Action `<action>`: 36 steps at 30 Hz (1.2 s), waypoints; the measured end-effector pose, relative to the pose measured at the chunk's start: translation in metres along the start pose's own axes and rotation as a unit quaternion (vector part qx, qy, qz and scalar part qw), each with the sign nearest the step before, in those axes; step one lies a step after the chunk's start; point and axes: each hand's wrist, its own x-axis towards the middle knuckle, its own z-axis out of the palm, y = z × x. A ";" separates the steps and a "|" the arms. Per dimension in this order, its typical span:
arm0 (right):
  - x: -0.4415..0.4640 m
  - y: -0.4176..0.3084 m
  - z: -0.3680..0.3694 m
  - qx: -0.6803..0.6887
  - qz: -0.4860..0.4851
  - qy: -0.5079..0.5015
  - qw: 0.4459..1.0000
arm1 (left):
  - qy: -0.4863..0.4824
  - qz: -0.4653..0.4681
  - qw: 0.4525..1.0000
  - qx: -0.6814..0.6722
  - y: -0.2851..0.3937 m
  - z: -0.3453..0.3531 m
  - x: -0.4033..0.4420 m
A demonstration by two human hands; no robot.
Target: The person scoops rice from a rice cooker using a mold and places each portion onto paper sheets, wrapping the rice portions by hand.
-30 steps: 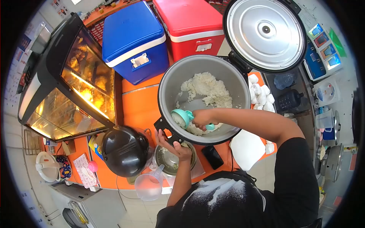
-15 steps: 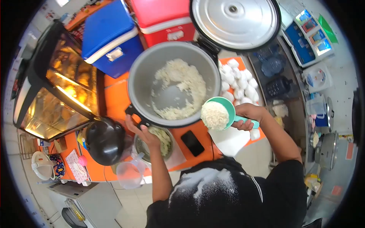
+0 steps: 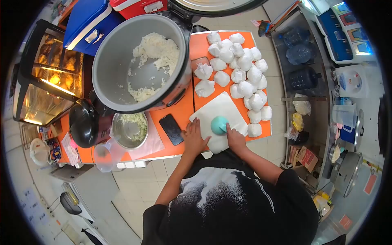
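Observation:
The teal scoop [image 3: 219, 125] is upside down on a stack of white paper [image 3: 222, 107] at the table's front edge. My right hand [image 3: 235, 139] grips its handle, and the cup hides whatever is under it. My left hand [image 3: 194, 138] lies with fingers spread on the paper's left edge, beside a black phone [image 3: 171, 129]. Rice [image 3: 157, 49] sits in the large open cooker [image 3: 110, 69] at the upper left. White wrapped bundles [image 3: 246, 61] are clustered behind and right of the paper.
A metal bowl [image 3: 130, 130], a clear plastic jug [image 3: 105, 155] and a black-lidded cooker [image 3: 83, 122] stand at the left. Farther left is a lit food warmer [image 3: 53, 73]. Coolers, one blue [image 3: 87, 28], are behind. A shelf with large bottles [image 3: 304, 78] is at the right.
The scoop of rice has gone from the cooker to the paper and been turned over. My left hand has left the cooker's side for the paper. The view has shifted right.

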 end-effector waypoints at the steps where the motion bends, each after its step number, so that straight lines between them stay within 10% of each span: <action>1: 0.005 -0.005 -0.015 0.005 -0.005 -0.001 1.000 | -0.060 -0.022 0.997 0.041 0.008 0.012 0.004; 14: 0.049 -0.007 -0.047 0.131 -0.007 -0.121 0.984 | -0.130 -0.058 0.966 0.215 0.024 0.039 0.010; 20: 0.086 0.037 -0.142 0.256 0.026 0.109 0.960 | 0.252 -0.141 0.957 0.010 -0.009 0.037 0.025; 27: 0.162 0.128 -0.166 0.122 -0.053 0.222 0.966 | 0.159 -0.135 0.965 -0.159 -0.013 0.049 0.038; 29: 0.164 0.124 -0.167 0.076 -0.063 0.220 0.970 | 0.141 0.005 0.961 -0.238 0.006 0.056 0.023; 31: 0.149 0.107 -0.169 -0.004 -0.070 0.371 0.926 | 0.090 0.030 0.981 -0.172 0.022 0.068 0.012; 36: 0.109 0.064 -0.105 0.125 -0.215 0.263 0.932 | 0.047 0.089 0.995 -0.005 0.042 0.083 -0.006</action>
